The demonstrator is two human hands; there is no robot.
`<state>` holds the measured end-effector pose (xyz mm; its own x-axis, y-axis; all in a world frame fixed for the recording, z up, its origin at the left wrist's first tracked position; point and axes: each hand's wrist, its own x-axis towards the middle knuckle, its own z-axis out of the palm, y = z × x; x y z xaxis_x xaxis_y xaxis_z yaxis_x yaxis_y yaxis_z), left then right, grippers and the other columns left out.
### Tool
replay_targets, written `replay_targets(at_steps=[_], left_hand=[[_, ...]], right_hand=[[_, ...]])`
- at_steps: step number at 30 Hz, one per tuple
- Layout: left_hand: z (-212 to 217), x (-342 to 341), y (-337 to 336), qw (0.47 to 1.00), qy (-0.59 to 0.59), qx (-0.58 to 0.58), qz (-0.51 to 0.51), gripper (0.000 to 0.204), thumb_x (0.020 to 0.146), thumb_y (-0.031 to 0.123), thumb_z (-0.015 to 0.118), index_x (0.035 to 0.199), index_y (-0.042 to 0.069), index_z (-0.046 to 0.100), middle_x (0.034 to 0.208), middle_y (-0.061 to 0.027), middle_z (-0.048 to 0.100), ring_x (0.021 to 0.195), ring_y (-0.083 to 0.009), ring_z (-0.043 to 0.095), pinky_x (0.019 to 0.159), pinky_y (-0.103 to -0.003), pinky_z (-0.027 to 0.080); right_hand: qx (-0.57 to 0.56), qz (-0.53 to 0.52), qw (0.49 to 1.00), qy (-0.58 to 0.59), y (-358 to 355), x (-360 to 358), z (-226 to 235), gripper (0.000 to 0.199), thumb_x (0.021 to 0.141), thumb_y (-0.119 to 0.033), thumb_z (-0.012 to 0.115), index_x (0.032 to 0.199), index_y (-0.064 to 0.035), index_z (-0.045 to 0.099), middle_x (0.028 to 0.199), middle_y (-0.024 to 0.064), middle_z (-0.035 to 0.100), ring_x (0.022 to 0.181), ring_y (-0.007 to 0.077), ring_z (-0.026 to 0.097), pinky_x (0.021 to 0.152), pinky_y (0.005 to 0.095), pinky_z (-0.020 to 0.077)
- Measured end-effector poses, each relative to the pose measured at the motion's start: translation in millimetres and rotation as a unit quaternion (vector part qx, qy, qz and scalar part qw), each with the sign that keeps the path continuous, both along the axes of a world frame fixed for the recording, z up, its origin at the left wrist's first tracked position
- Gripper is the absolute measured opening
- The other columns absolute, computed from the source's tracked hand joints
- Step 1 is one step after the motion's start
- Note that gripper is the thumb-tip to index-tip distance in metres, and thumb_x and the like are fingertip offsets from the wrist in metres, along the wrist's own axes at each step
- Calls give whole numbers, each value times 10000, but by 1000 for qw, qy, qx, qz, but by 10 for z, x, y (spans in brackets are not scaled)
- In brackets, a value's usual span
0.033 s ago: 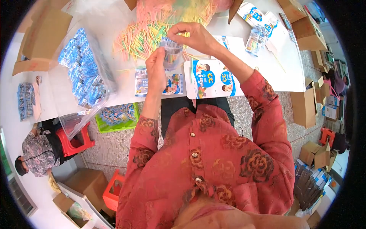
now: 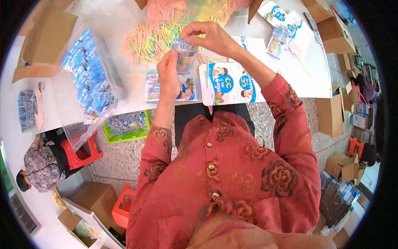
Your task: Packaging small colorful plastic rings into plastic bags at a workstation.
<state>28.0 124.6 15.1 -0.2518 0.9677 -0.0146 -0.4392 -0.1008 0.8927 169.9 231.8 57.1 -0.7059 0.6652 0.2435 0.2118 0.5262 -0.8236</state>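
My left hand (image 2: 168, 74) is closed on the side of a small clear plastic packet (image 2: 187, 58) with blue-and-white striped edges and colourful sticks showing inside. At the packet's top edge, the thumb and fingers of my right hand (image 2: 209, 39) are pinched together. Below my hands, a flat printed packet (image 2: 189, 90) lies on the white table. To its right is a white carton (image 2: 232, 85) with blue round prints and cartoon figures. Just beyond the hands spreads a heap of thin pink, yellow and green sticks (image 2: 151, 39).
A clear plastic bin (image 2: 118, 89) full of blue striped packets tilts over the table's left edge. Below it stands a green crate (image 2: 120, 137) of packets. More packets (image 2: 277, 43) and a phone-like object (image 2: 310, 22) lie at right. Cardboard boxes (image 2: 47, 39) flank the table. Another person (image 2: 43, 164) sits at left.
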Motion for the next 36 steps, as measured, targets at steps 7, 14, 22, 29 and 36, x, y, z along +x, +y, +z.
replay_targets(at_steps=[7, 14, 22, 29, 36], left_hand=[[-79, -179, -105, 994, -55, -7, 89, 283, 953, 235, 468, 967, -5, 617, 901, -15, 629, 776, -49, 548, 730, -219, 446], [-48, -167, -274, 996, 4, -14, 89, 286, 955, 231, 466, 927, 0, 632, 881, -6, 632, 780, -44, 530, 719, -220, 429], [51, -69, -354, 998, -15, 1, 58, 269, 958, 214, 455, 939, 3, 621, 901, -2, 626, 779, -45, 526, 715, -223, 434], [95, -22, -375, 1000, -22, 7, 16, 198, 933, 160, 495, 982, 9, 613, 938, -15, 638, 813, -56, 575, 727, -216, 458], [87, 101, -412, 998, 58, 4, 13, 159, 906, 123, 542, 978, -2, 610, 868, -41, 660, 707, -58, 585, 664, -209, 469]], right_hand=[[11, -69, 997, -22, -167, 140, 16, 203, 854, -139, 596, 1014, -14, 591, 886, 43, 624, 758, 97, 587, 688, 263, 491], [349, 146, 900, -216, -542, 416, -444, 197, 695, -22, 563, 892, -37, 564, 915, 92, 556, 839, 243, 585, 663, 353, 509], [387, 193, 842, -323, -596, 356, -503, 130, 711, -59, 577, 826, -21, 530, 829, 99, 537, 799, 229, 578, 640, 325, 503], [351, 103, 900, -236, -530, 469, -625, 152, 719, -42, 565, 867, -8, 557, 797, 91, 563, 756, 240, 592, 609, 313, 501], [-52, -123, 991, 26, -284, 598, -40, 128, 793, -46, 616, 915, -15, 638, 713, 15, 602, 629, 56, 551, 576, 215, 460]])
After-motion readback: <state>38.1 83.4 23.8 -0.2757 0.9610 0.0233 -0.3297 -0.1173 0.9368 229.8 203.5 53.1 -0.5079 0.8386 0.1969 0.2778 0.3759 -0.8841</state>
